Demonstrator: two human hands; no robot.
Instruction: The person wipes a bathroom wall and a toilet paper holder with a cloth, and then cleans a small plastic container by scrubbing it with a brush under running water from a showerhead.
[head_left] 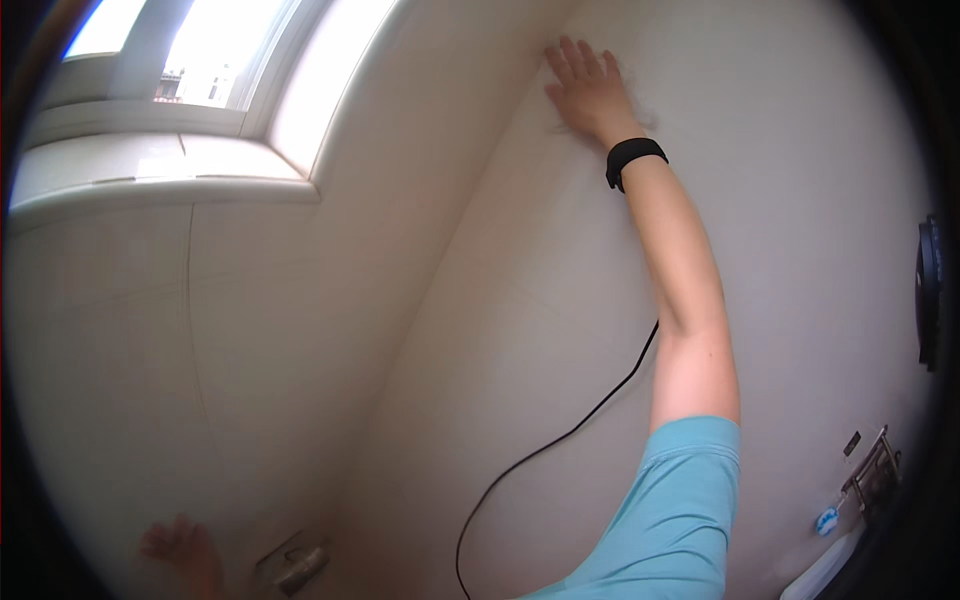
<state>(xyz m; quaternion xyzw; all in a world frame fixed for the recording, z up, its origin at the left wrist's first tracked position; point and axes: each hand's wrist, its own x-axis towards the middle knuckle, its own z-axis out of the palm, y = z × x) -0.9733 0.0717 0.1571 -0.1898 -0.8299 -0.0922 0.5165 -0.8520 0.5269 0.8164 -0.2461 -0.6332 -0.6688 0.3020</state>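
My right hand (590, 92) is raised high, its palm flat against the pale wall (820, 200) near the corner. Its fingers are spread, and a black wristband (636, 154) circles the wrist. Faint wispy edges show around the palm; whether a thin, see-through thing lies under it I cannot tell. Low at the left, my left hand (185, 550) appears dim and blurred, fingers apart, close to the left wall (100, 380). Beside it is a metal fixture (300, 570), too dark to name. Nothing shows in either hand's fingers.
A bright window (205, 60) with a tiled sill (225, 160) opens at upper left. From behind my right arm a black cable (525, 460) curves down. At the right edge are a dark round-edged object (928, 293), a metal rack (872, 470) and a small blue-and-white thing (826, 521).
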